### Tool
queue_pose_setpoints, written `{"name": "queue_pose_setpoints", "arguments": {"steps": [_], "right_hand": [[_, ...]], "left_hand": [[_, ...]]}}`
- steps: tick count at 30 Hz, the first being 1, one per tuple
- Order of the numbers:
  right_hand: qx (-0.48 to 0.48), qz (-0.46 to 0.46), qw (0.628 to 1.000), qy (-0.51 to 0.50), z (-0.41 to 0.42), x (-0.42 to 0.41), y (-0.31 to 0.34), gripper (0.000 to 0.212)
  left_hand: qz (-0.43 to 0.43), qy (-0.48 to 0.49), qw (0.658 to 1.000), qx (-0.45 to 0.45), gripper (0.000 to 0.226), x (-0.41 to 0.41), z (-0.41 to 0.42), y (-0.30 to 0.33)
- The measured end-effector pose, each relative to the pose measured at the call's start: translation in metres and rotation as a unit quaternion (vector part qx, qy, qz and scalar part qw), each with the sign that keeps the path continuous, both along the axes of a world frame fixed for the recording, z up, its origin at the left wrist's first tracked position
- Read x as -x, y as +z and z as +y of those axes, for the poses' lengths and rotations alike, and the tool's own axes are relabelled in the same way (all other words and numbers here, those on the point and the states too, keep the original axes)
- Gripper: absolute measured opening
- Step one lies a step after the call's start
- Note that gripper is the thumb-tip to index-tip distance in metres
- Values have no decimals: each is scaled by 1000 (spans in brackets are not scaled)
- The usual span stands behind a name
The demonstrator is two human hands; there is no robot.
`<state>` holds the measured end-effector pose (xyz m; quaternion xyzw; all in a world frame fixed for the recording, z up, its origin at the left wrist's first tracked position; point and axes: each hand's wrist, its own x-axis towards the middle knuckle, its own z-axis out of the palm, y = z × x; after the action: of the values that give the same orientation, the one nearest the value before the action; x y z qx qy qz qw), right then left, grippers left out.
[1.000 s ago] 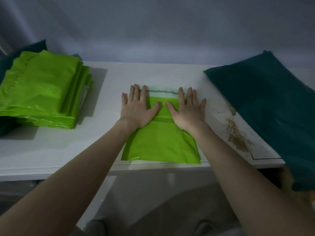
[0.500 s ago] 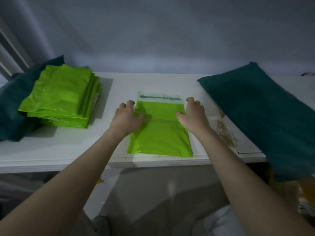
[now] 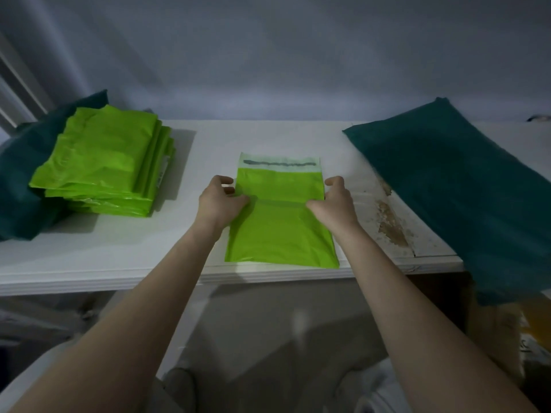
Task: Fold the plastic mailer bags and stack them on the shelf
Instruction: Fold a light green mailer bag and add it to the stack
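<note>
A lime-green plastic mailer bag (image 3: 280, 234) lies flat on the white shelf (image 3: 208, 141), its pale adhesive strip at the far end and a crease across its middle. My left hand (image 3: 219, 201) grips its left edge, thumb on top and fingers curled at the side. On the opposite edge, my right hand (image 3: 335, 204) holds the bag the same way. A stack of folded green mailers (image 3: 104, 162) sits at the shelf's left.
A dark teal bag pile (image 3: 462, 189) covers the shelf's right end and hangs over its front edge. More teal material (image 3: 21, 180) lies under and behind the green stack. A chipped brown patch (image 3: 390, 222) marks the shelf right of the bag. The wall stands close behind.
My hands went from pressing flat on the bag's far half to curling and sliding outward to its side edges. The view pulled back a little.
</note>
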<state>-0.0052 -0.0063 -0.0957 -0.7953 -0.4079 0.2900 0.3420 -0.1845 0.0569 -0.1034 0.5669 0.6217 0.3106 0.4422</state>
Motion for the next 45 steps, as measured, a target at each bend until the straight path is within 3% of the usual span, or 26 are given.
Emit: {"name": "queue_pose_setpoints", "arguments": {"steps": [4,9,15,19,21,24,28,36,45], "right_hand": [[3,-21,1000,1,9,2,-5,53],[5,-42,999,7,15,-2,-9,58],[16,-62,998,11,19,-9,-12,60],[13,-59,998,5,20,-15,-10,64],[1,-21,1000,3,19,-17,-6,68],[-24,129,991,-14,15,-14,3,69],[-90,270,958,-33,18,-14,7,30],[-131,284,948,-56,20,-18,8,21],[-148,314,934,-84,27,-21,5,21]], "left_hand": [[-62,12,996,59,46,2,10,4],[-114,-25,989,87,8,5,12,14],[-110,-93,983,116,25,8,15,18],[-119,-91,986,74,27,4,16,19],[-132,-88,986,54,29,3,17,20],[-169,-95,980,37,35,3,18,22],[-198,-88,976,24,32,1,17,24],[-240,-94,965,53,17,2,19,16],[-288,-76,951,87,25,4,25,13]]}}
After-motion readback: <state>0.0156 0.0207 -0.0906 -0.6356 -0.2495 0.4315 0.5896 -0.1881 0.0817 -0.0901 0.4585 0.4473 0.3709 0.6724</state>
